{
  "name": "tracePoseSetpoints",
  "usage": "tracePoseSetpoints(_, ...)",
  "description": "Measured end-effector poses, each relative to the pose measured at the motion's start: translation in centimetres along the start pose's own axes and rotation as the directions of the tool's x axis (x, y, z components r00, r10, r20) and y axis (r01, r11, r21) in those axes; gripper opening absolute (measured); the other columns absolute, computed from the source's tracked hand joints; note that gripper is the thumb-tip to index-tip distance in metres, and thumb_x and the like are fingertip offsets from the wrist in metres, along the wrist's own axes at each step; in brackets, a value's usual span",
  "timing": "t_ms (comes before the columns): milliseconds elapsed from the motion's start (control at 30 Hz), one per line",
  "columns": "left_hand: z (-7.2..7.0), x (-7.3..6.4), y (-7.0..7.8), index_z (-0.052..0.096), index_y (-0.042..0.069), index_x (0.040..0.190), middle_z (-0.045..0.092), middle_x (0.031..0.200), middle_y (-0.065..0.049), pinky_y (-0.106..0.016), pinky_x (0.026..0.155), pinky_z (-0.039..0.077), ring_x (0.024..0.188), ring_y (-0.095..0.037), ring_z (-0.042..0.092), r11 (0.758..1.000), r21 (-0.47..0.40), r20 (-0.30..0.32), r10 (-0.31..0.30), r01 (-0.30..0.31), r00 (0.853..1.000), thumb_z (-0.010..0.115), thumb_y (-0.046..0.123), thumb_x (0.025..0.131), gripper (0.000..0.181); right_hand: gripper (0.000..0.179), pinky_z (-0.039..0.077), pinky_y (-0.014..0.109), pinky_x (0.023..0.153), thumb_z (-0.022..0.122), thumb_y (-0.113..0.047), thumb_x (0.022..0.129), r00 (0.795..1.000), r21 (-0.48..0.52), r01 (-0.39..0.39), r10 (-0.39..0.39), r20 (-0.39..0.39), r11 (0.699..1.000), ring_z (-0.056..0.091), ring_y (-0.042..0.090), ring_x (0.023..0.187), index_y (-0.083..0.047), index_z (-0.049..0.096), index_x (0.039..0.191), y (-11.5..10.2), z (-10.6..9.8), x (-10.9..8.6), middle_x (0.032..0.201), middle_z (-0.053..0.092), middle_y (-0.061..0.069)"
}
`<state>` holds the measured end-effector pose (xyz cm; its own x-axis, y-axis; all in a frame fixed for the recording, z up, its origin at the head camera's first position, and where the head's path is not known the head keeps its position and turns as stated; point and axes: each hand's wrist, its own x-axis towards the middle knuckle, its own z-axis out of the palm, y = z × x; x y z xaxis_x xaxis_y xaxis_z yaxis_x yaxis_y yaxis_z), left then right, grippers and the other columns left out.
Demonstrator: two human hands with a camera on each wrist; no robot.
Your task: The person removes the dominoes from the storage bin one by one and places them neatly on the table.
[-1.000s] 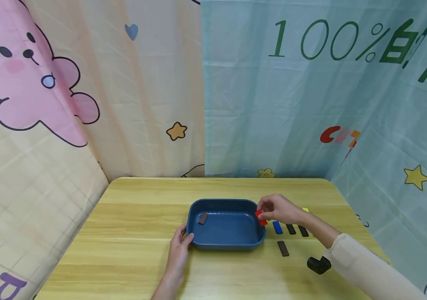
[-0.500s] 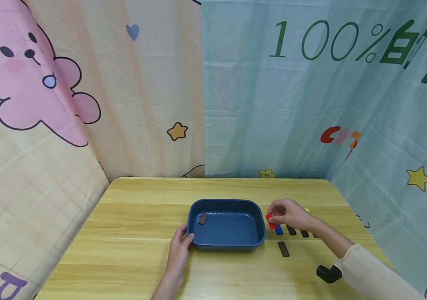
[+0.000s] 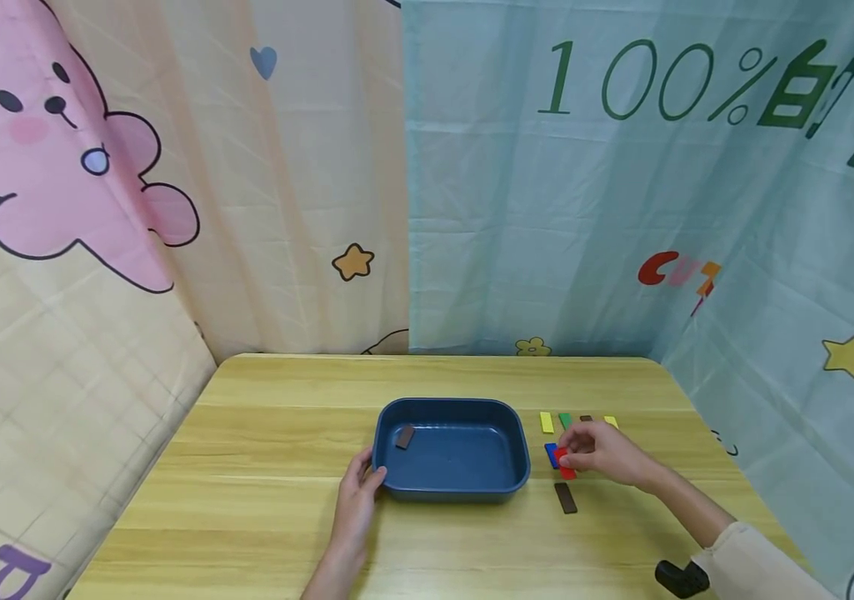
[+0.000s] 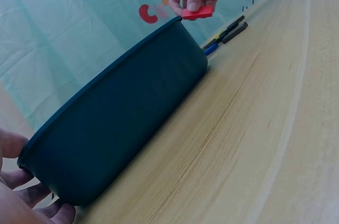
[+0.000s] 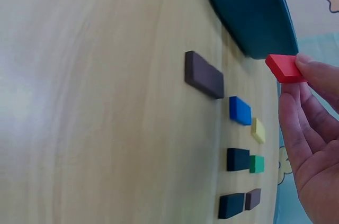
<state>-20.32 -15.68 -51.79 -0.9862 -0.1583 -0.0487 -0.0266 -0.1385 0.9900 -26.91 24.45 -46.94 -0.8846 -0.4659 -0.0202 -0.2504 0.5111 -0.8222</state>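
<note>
A dark blue rectangular tub sits on the wooden table. My left hand grips its near left corner, with the thumb at the rim and the fingers along the outer wall in the left wrist view. Inside the tub a brown domino-like tile lies toward the left. My right hand pinches a red tile between thumb and fingertips, above the table to the right of the tub. In the head view the red tile overlaps a blue tile. A dark brown tile lies closer to me.
Beyond my right hand lie a yellow tile, a green tile, a brown tile and another yellow one. Two black tiles show in the right wrist view. Printed curtains hang behind the table.
My right hand has moved right and toward me with the red tile, from the tub's right rim to beside the blue tile. My left hand and the tub stay where they were.
</note>
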Motion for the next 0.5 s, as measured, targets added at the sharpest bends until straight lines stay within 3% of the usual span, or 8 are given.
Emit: tracePoseSetpoints(500,0.0,0.1,0.0,0.037,-0.010,0.152,0.033,0.158,-0.033,-0.058,0.116,0.033,0.143,-0.045,0.037,1.000,-0.007,-0.004,-0.015,0.015,1.000,0.047,0.005,0.108,0.047,0.013,0.057,0.026,0.071,0.076,-0.008,0.094,1.000,0.018,-0.031,0.031,0.006,0.999,0.064,0.016,0.081,0.001,0.068,0.101,3.2,0.4,-3.0,0.093,0.070,0.005)
